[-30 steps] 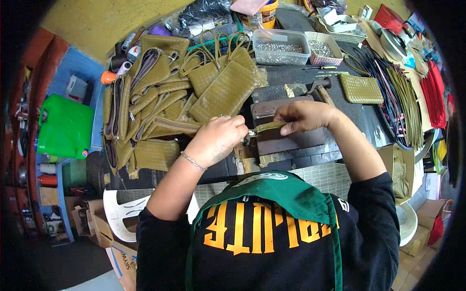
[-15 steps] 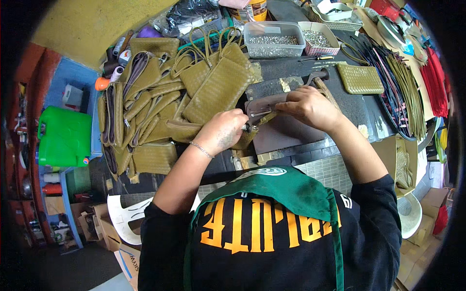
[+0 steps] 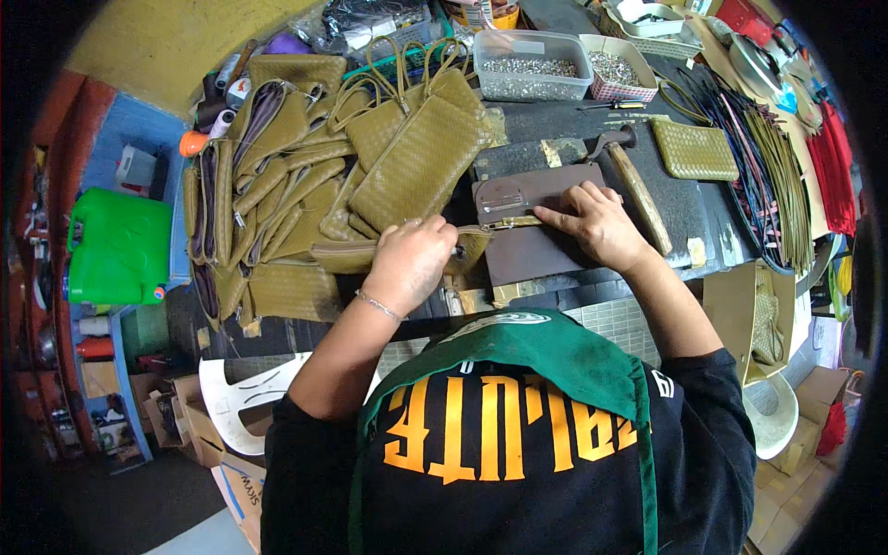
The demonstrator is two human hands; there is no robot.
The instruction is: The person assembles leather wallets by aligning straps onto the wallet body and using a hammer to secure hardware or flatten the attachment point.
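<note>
Head view — olive strap (image 3: pixel 504 222) lengthwise left-right

Bright even light, sharp centre, dark fisheye rim

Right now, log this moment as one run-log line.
left hand: gripping olive woven pouch | right hand: pressing pouch end on dark block | hammer: beside right hand, untouched

We've flattened our right hand (image 3: pixel 597 222) down now, fingers spread over the olive strap piece (image 3: pixel 504 222) on the dark brown block (image 3: pixel 546 250); a moment back it was pinching that piece up off the block. Our left hand (image 3: pixel 412 259) slid nearer and a bit left, now closed around the strap's left end by the woven pouch pile (image 3: pixel 305 194).
</note>
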